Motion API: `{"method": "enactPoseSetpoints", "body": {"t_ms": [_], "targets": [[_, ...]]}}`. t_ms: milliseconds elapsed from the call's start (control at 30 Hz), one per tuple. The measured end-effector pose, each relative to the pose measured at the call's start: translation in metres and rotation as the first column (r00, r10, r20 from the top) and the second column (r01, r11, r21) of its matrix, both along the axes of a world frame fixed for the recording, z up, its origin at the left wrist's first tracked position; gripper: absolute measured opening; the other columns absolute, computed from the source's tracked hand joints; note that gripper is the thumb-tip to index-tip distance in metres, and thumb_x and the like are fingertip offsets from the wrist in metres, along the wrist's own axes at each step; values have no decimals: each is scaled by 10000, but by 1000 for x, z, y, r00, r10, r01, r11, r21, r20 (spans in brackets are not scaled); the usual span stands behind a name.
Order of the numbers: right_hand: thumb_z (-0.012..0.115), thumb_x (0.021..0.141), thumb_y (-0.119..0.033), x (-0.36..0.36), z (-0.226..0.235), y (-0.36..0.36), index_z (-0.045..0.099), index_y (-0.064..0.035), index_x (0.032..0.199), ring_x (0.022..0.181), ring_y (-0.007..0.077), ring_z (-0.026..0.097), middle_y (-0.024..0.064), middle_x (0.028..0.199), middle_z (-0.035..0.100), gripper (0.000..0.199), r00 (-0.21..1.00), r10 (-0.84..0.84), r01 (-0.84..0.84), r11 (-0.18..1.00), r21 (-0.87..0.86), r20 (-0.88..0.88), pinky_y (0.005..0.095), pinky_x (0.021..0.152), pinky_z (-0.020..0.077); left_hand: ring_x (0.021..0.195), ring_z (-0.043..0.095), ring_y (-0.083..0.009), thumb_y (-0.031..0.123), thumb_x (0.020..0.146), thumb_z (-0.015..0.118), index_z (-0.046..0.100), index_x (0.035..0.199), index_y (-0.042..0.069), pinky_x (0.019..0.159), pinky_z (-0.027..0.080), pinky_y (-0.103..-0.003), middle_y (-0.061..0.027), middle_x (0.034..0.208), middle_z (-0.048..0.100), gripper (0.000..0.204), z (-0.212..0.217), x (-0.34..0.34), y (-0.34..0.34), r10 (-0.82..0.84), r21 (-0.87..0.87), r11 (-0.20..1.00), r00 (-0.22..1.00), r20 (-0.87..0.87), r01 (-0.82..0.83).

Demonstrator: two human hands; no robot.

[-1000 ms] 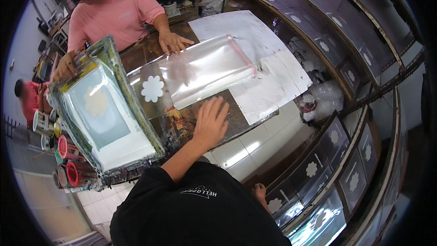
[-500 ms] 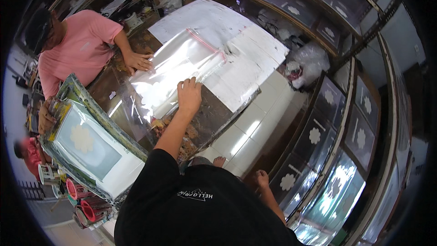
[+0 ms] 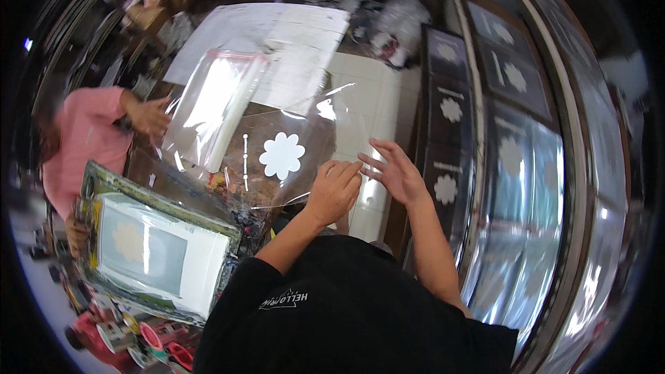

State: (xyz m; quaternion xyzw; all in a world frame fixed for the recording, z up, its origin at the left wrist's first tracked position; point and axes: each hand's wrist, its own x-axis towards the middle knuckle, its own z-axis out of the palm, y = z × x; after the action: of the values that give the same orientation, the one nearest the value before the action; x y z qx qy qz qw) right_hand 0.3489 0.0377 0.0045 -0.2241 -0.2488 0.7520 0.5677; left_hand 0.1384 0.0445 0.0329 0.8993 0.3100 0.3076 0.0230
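Observation:
A clear plastic sheet (image 3: 315, 135) with a white flower shape (image 3: 282, 156) and a thin white line printed on it hangs partly over the table's edge. My left hand (image 3: 335, 190) is closed on the sheet's near right edge, fingers pinched together. Just right of it, my right hand (image 3: 395, 172) has its fingers apart, with the fingertips close to that edge; whether they touch it I cannot tell. Beyond the sheet lies a pile of clear plastic film (image 3: 216, 100) with a red strip at its far end. A co-worker's hand (image 3: 149, 116) is beside that pile.
At the left stands a screen-printing frame (image 3: 234, 234), its far side gripped by the co-worker in pink (image 3: 97, 125). White boards (image 3: 291, 34) cover the far table. Racks (image 3: 476, 131) of printed sheets rise at my right. Red and white tubs (image 3: 163, 332) are at lower left.
My left hand has drawn a printed sheet off the pile toward me and right. My right hand has risen from my side to the sheet's edge. The view has turned right.

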Motion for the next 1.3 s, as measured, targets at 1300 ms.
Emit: {"method": "enactPoseSetpoints", "body": {"t_ms": [1300], "targets": [[626,874,92,3,-371,-595,553,-95,1148,1088,290,653,88,1150,597,340,-27,-797,875,-311,-372,603,390,917,597,1082,599,-382,146,897,660,672,1122,22,952,477,-479,-177,1170,654,256,-244,-301,-501,-350,-871,445,854,-385,-209]]}}
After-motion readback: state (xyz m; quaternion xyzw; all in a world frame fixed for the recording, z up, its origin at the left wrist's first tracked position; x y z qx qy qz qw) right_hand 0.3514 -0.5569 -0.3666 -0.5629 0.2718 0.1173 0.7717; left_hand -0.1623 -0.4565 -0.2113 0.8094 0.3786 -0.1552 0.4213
